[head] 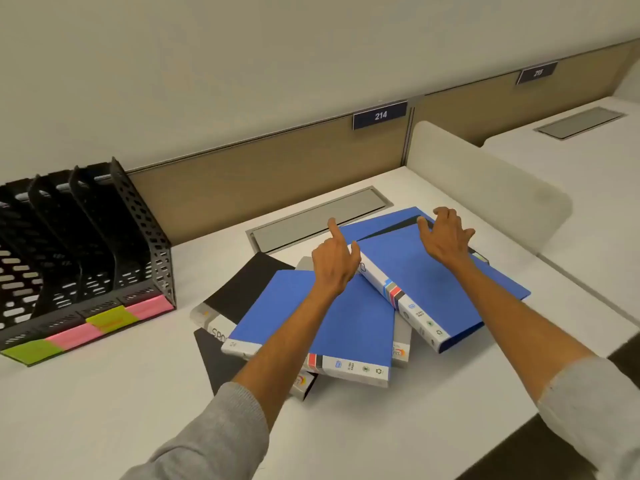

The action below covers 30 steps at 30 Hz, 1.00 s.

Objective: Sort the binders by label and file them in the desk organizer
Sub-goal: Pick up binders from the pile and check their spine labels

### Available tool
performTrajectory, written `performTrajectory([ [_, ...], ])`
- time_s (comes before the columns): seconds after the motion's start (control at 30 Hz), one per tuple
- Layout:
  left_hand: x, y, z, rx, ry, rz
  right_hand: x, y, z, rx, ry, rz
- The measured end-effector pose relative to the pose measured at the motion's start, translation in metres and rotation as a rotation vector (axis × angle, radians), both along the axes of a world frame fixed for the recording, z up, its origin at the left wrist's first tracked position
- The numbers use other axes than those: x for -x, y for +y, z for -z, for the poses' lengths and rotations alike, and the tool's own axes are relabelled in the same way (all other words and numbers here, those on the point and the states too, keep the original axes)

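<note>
Sleeves (221,427), left hand (334,265), right hand (446,240) seemingly on binders (349,327); hatch (318,216) behind

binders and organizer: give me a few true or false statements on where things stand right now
1. The organizer stands left of the binders. True.
2. One binder is already filed in the organizer. False: its slots show no binder, and all the binders lie piled on the desk.
3. Pink and green notes line the organizer's front edge. True.
4. The left hand grips a black binder. False: it holds nothing, and its index finger points out above the pile.
5. The right hand is at the far end of the top blue binder. True.
</note>
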<state>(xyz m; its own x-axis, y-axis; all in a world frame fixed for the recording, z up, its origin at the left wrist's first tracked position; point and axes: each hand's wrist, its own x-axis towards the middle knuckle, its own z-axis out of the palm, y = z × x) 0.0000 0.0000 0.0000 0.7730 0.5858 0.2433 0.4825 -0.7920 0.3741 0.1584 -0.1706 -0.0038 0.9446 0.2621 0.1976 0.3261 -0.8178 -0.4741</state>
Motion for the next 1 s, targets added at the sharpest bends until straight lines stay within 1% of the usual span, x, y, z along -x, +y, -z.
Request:
performTrajectory([
  [0.17, -0.004, -0.020, 0.020, 0.160, 0.048, -0.017, 0.001, -0.027, 0.016, 0.064, 0.079, 0.043],
  [0.3, -0.009, -0.034, 0.041, 0.201, 0.254, -0.053, -0.001, -0.046, 0.030, 0.125, 0.137, 0.067],
  [0.37, -0.010, -0.041, 0.047, 0.217, 0.316, -0.054, -0.003, -0.055, 0.036, 0.150, 0.164, 0.086],
  [0.47, -0.010, -0.053, 0.055, 0.263, 0.312, -0.060, -0.004, -0.067, 0.044, 0.200, 0.185, 0.124],
  [0.6, -0.011, -0.069, 0.065, 0.413, 0.325, -0.055, -0.003, -0.082, 0.054, 0.259, 0.227, 0.234],
  [0.77, -0.011, -0.073, 0.071, 0.519, 0.264, -0.049, -0.002, -0.094, 0.065, 0.318, 0.272, 0.293],
  [0.87, -0.017, -0.068, 0.068, 0.618, 0.254, -0.088, -0.001, -0.091, 0.064, 0.271, 0.229, 0.337],
  [0.93, -0.021, -0.065, 0.065, 0.737, 0.198, -0.143, 0.000, -0.084, 0.059, 0.222, 0.204, 0.340],
  [1.0, -0.022, -0.062, 0.061, 0.966, 0.038, -0.181, 0.000, -0.076, 0.053, 0.173, 0.195, 0.328],
])
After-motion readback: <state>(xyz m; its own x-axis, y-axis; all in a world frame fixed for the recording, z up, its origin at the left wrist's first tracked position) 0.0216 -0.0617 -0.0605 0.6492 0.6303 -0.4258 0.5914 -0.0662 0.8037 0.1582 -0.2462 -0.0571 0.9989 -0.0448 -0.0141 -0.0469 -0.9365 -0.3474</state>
